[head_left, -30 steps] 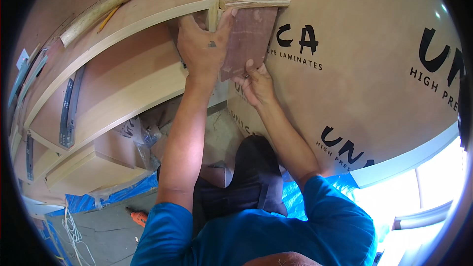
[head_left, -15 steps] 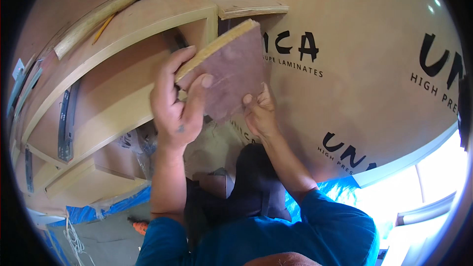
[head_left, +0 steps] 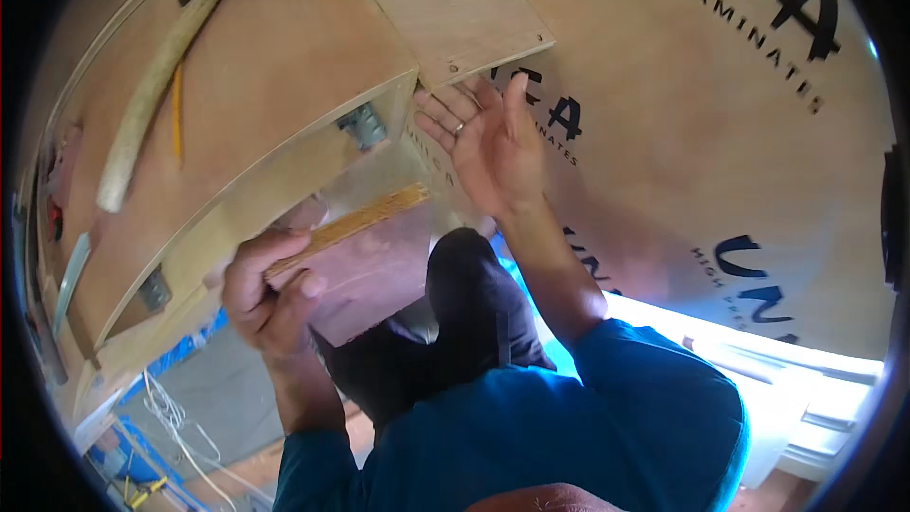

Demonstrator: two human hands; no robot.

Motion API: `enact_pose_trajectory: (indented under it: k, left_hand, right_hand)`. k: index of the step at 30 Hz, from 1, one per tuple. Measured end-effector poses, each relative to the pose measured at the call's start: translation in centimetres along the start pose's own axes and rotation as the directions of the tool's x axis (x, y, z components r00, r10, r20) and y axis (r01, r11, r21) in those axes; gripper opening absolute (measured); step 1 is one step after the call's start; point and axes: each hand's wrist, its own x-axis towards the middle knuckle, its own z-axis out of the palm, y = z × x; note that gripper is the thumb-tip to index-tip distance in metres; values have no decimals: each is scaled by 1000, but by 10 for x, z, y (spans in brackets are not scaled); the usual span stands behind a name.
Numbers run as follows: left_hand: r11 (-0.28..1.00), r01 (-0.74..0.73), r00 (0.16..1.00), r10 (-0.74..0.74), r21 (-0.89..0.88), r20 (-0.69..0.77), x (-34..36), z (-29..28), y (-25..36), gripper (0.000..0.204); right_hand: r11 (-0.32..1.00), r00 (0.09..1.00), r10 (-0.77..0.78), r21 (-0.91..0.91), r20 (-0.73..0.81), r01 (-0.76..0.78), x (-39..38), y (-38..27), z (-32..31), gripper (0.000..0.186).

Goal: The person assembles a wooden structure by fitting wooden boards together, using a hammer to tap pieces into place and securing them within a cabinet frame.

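Observation:
My left hand [head_left: 268,296] grips one end of a small board [head_left: 377,265], fingers on one side and thumb on the other. The board has a pinkish-brown face and a rough yellowish edge that faces up, and it hangs low in front of the cabinet. My right hand [head_left: 499,163] is open, palm up and fingers spread. Its fingertips reach to the front edge of a plywood panel [head_left: 453,9] that juts out beside the cabinet top; some tips are hidden beneath it. Whether they touch it, I cannot tell.
A claw hammer [head_left: 156,100] and a yellow pencil [head_left: 177,118] lie on the wooden cabinet top [head_left: 294,47]. A large sheet with black printing [head_left: 654,171] stands to the right. White cord [head_left: 171,412] lies on the floor at lower left, near blue plastic sheeting.
My right hand has let go of the board and moved up to the panel's edge, opening. My left hand has lowered the board to the left. The view has shifted too.

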Motion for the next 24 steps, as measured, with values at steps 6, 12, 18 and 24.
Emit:
enact_pose_trajectory:
  k: [6,12,18,24]
  left_hand:
    - [931,307,930,-337,197,145,-32,-7,58,35]
    - [839,378,873,-463,391,151,-63,-13,147,38]
    - [660,537,805,-587,525,-85,-101,-57,223,35]
    - [641,511,843,-506,572,-185,-122,-123,280,35]
  right_hand:
    - [974,957,175,179,-231,-135,10,-31,44,70]
    - [944,872,318,208,-372,-256,21,-29,44,50]
    - [920,761,328,7,-560,-392,42,-24,60,35]
    - [901,679,434,287,-593,-326,40,-40,49,52]
